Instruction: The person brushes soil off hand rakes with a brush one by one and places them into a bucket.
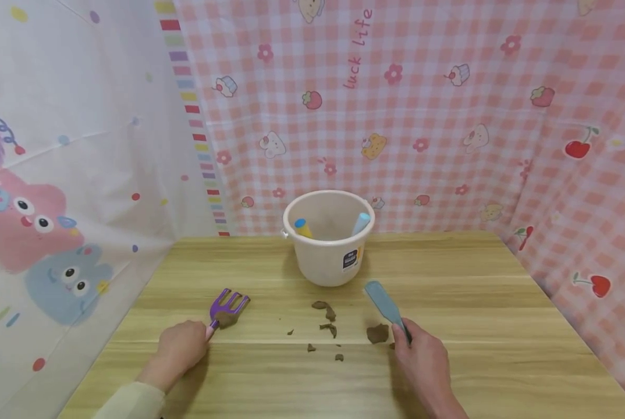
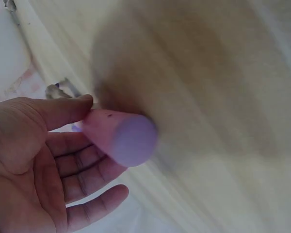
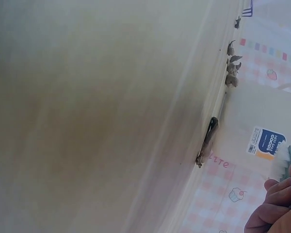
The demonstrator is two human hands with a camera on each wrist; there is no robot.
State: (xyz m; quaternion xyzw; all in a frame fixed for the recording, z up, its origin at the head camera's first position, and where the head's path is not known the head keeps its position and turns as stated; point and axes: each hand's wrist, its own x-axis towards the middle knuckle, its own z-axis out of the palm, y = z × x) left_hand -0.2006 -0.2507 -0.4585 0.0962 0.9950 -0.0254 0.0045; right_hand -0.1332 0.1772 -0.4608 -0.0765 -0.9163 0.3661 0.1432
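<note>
Fork [image 1: 219, 306]: left hand [image 1: 183, 347], thumb and fingers pinching its pink handle [image 2: 99, 128]; tines towards the far edge of the tabletop [image 1: 270, 387]; apparently held low to steady the brown lump [image 1: 226, 319] at its head.
Brush [image 1: 383, 302]: right hand [image 1: 426, 358], fingers curled round the grip, nearer the right edge; bristles presumably turned down towards scraps [image 1: 330, 315].
Bucket [image 1: 320, 262]: near the far edge, probably for working room; two tool handles [image 1: 361, 223] lean inside.
Scraps: between bucket and near edge.
Surface: wood-grain.
Room: printed curtains [image 1: 302, 145].

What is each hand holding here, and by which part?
The left hand holds a purple fork by its pink handle. The right hand grips a flat blue tool by its narrow near end, mostly covered by the hand.
</note>
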